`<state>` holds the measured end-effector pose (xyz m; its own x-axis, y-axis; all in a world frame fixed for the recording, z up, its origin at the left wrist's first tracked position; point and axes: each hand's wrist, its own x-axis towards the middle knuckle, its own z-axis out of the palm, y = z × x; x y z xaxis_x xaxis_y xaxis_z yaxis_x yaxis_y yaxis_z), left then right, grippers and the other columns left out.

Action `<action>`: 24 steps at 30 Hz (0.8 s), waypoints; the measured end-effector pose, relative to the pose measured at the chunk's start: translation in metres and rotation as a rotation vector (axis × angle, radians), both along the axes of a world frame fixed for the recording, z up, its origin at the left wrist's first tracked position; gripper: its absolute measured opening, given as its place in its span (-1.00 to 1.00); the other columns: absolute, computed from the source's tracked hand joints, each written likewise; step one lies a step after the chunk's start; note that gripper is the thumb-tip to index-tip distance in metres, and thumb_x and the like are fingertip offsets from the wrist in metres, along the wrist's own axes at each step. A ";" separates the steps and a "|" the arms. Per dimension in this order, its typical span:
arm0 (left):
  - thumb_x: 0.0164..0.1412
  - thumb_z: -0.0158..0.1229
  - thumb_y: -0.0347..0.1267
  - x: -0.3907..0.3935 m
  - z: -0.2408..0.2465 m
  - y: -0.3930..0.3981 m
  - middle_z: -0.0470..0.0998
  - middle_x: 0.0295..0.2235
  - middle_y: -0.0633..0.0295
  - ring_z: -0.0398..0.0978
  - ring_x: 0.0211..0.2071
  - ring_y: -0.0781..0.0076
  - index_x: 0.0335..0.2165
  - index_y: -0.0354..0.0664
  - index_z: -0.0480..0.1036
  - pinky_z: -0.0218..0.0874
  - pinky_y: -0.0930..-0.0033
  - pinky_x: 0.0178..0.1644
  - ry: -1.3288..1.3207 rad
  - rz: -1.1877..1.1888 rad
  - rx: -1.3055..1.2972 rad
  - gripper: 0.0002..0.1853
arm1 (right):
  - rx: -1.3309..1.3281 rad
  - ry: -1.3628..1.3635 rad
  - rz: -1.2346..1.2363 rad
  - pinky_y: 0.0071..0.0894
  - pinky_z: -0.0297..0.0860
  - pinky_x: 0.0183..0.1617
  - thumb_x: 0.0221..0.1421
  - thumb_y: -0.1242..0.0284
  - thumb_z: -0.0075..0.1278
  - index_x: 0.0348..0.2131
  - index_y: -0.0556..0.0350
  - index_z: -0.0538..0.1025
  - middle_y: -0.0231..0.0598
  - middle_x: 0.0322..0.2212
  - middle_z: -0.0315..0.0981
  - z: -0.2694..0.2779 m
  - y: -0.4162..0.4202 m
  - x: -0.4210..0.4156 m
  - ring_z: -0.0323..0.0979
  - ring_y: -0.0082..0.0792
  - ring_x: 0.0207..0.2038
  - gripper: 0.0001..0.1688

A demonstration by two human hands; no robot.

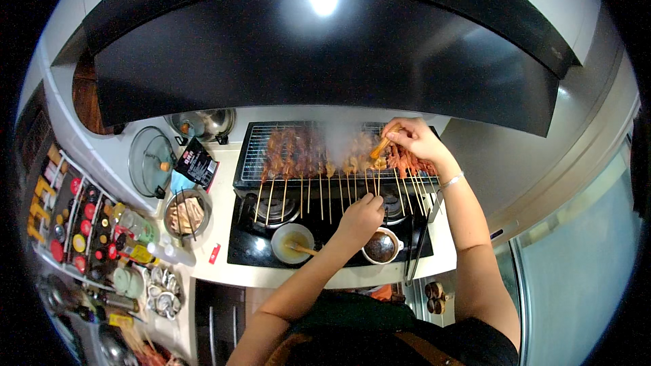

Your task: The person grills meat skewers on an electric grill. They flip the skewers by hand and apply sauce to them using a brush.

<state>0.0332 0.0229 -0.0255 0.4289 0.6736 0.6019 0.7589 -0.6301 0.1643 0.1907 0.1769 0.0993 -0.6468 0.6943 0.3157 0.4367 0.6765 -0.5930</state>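
Note:
My right hand [414, 138] grips a basting brush [385, 146] with a wooden handle, its tip low over the skewered meat. My left hand [365, 215] holds the lower end of a bamboo skewer [377, 183] in front of the grill. On the wire rack of the black grill [246, 165] lie several meat skewers [287, 155], browner at the left and redder at the right. Smoke hides part of the middle. Below stand a bowl of yellowish liquid [292, 231] with a brush in it and a white bowl of dark sauce [380, 247].
The grill stands at the back of a black gas hob [254, 254]. Tongs [419, 254] lie at the hob's right. A bowl of pale food [187, 216] with dark chopsticks, a black packet [197, 164] and a red lighter-like item [214, 253] are at left, beside crowded bottles. A range hood [325, 71] hangs above.

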 end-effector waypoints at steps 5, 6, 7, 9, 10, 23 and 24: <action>-0.06 0.11 -0.51 0.005 0.005 0.000 0.33 -0.45 0.20 0.39 -0.31 0.28 -0.51 -0.30 0.43 0.36 0.33 -0.32 -0.009 -0.017 -0.021 -0.94 | 0.354 0.176 -0.194 -0.22 0.35 -0.36 0.11 0.30 0.06 -0.32 0.17 0.55 -0.09 -0.52 0.52 -0.040 0.062 -0.004 0.48 -0.16 -0.47 -0.72; -0.05 0.11 -0.51 0.005 0.004 -0.001 0.33 -0.45 0.20 0.38 -0.32 0.27 -0.51 -0.29 0.43 0.36 0.33 -0.32 -0.002 -0.018 -0.017 -0.94 | 0.302 0.320 -0.123 -0.18 0.39 -0.29 0.13 0.24 0.01 -0.31 0.12 0.55 -0.03 -0.48 0.53 -0.051 0.075 -0.010 0.50 0.01 -0.40 -0.69; -0.05 0.11 -0.50 0.005 0.004 0.000 0.33 -0.45 0.19 0.38 -0.32 0.27 -0.51 -0.29 0.43 0.36 0.32 -0.33 0.005 -0.020 -0.009 -0.94 | 0.357 0.179 -0.169 -0.17 0.39 -0.28 0.13 0.24 0.00 -0.30 0.10 0.55 -0.02 -0.47 0.53 -0.058 0.079 -0.010 0.49 0.04 -0.39 -0.70; -0.05 0.11 -0.50 0.006 0.002 0.002 0.33 -0.45 0.19 0.39 -0.33 0.26 -0.51 -0.29 0.43 0.36 0.31 -0.34 0.006 -0.020 -0.011 -0.94 | 0.459 -0.103 -0.255 -0.16 0.40 -0.24 0.14 0.25 -0.02 -0.29 0.06 0.56 0.00 -0.45 0.52 -0.068 0.084 -0.010 0.48 0.09 -0.37 -0.71; -0.05 0.11 -0.50 0.001 0.000 0.001 0.33 -0.45 0.19 0.39 -0.33 0.26 -0.50 -0.29 0.43 0.36 0.31 -0.34 0.004 -0.003 -0.024 -0.94 | 0.475 0.022 -0.062 -0.11 0.39 -0.26 0.15 0.23 -0.04 -0.29 0.01 0.56 -0.02 -0.43 0.53 -0.058 0.064 -0.023 0.47 0.12 -0.35 -0.71; -0.13 0.10 -0.51 0.004 0.002 0.002 0.34 -0.43 0.21 0.41 -0.27 0.30 -0.63 -0.24 0.40 0.38 0.38 -0.28 0.021 0.015 0.004 -0.95 | 0.251 0.149 -0.130 -0.41 0.31 -0.48 0.10 0.43 0.06 -0.33 0.16 0.56 -0.17 -0.56 0.52 -0.032 0.000 0.034 0.40 -0.37 -0.60 -0.83; -0.13 0.10 -0.51 0.004 0.002 0.001 0.35 -0.43 0.21 0.40 -0.28 0.30 -0.63 -0.25 0.40 0.38 0.38 -0.28 0.022 0.021 0.012 -0.95 | 0.183 0.145 -0.094 -0.41 0.31 -0.48 0.09 0.43 0.07 -0.33 0.17 0.56 -0.15 -0.56 0.52 -0.032 -0.005 0.036 0.40 -0.34 -0.59 -0.82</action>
<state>0.0375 0.0242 -0.0237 0.4281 0.6755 0.6003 0.7751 -0.6160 0.1403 0.2268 0.1721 0.0671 -0.5205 0.6720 0.5268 0.4223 0.7388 -0.5252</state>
